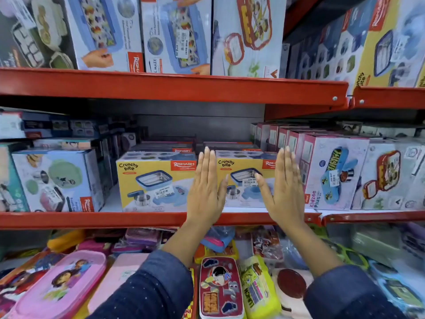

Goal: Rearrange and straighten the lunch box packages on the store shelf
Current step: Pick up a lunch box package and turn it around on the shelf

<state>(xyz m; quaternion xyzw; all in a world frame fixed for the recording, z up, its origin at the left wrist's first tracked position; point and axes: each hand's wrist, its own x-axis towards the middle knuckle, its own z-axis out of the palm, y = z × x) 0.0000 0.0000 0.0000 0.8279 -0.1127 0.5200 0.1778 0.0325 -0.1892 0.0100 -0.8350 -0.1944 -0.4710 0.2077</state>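
Note:
Two yellow "Crunchy Bite" lunch box packages stand side by side on the middle red shelf (138, 219). The left package (151, 180) is free. The right package (243, 178) sits between my hands. My left hand (205, 192) is flat with fingers straight, at that package's left edge, over the gap between the two boxes. My right hand (282, 187) is flat at its right edge, thumb across the front. Neither hand grips anything. More of the same boxes sit behind in rows.
A pale blue boxed set (57, 180) stands to the left, "Kidzee Plus" boxes (335, 176) to the right. The upper shelf (172, 85) holds tall lunch box cartons. Below, loose pink (59, 284), red (218, 288) and yellow (257, 284) lunch boxes fill a bin.

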